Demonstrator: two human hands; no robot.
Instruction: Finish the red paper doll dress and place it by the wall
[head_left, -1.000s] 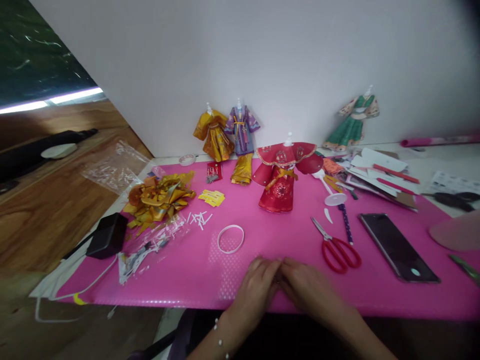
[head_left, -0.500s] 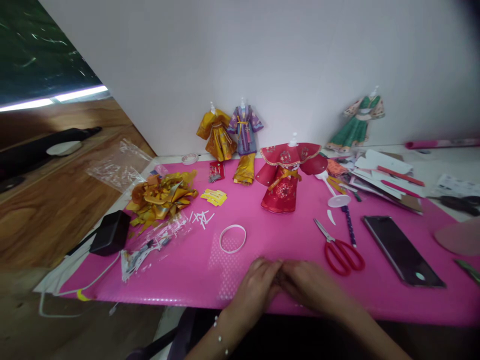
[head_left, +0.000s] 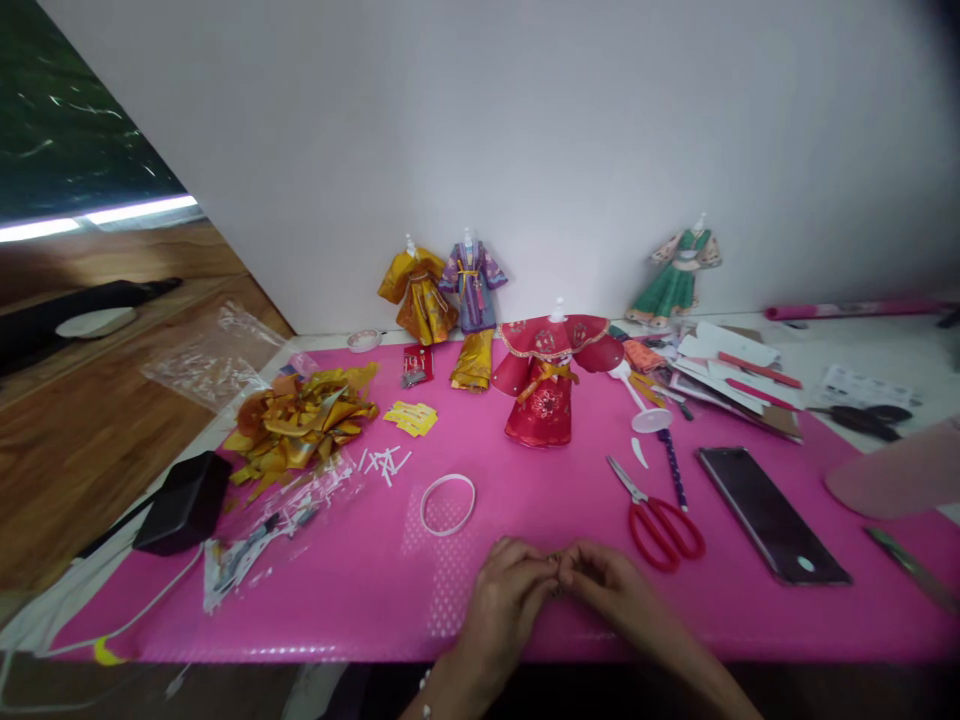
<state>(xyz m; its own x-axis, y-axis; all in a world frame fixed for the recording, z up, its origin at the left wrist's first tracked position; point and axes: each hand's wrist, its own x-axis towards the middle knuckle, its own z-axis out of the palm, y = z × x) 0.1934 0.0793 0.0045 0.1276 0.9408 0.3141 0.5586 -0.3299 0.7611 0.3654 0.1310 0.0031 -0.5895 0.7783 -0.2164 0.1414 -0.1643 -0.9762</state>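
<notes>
At the front edge of the pink mat, my left hand (head_left: 510, 590) and my right hand (head_left: 607, 585) meet fingertip to fingertip. Both are closed in a pinch around a small brownish thing (head_left: 555, 568), too small and covered to name. A white ring (head_left: 448, 504) lies flat just beyond my left hand. Red-handled scissors (head_left: 660, 525) rest beyond my right hand, blades pointing away. Farther back stands a red doll dress (head_left: 541, 405) with a wide collar and gold sash.
Gold scraps (head_left: 304, 415), white strips (head_left: 385, 463) and yellow pieces (head_left: 411, 418) lie left on the pink mat (head_left: 315, 600). A phone (head_left: 772, 515) and papers (head_left: 739, 370) lie right. Gold (head_left: 421, 295), purple (head_left: 474, 285) and green doll outfits (head_left: 675, 275) stand against the wall.
The view has shifted, so the table things appear lower and farther left. My fingertips have opened a little between the hands, and the small thing now shows better.
</notes>
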